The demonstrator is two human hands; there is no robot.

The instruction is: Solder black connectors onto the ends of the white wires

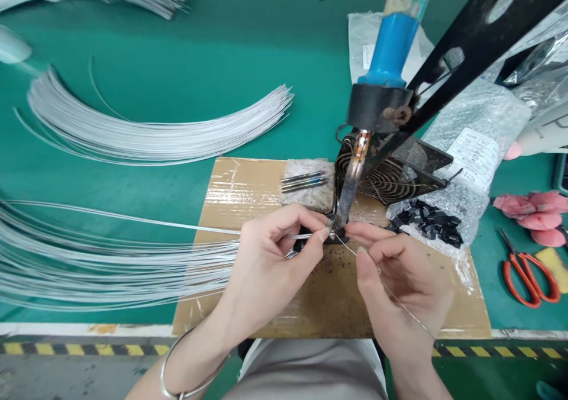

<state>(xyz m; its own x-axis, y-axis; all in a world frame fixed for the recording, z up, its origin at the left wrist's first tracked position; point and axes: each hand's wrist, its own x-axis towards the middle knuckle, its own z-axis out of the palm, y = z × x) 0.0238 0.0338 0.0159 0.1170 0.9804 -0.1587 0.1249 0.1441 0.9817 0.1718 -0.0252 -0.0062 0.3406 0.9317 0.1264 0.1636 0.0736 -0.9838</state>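
My left hand (277, 264) pinches a pair of thin white wires (177, 225) close to their ends, right under the tip of a soldering iron (352, 184). The iron has a blue collar and is clamped, pointing down, in a black metal bracket (465, 51). Between the thumb and fingers of my right hand (399, 287) runs a thin strand of solder wire (348, 246), its end at the iron's tip and its tail crossing the palm. The exact contact at the tip is partly hidden by my fingertips. More white wires (133, 270) lie left of and behind my left hand.
A cardboard sheet (239, 181) covers the bench under my hands. A fan (390, 175) stands behind the iron, with small black parts (428, 222) on bubble wrap to its right. Red-handled scissors (530, 278) lie far right. A white wire bundle (168, 139) rests back left.
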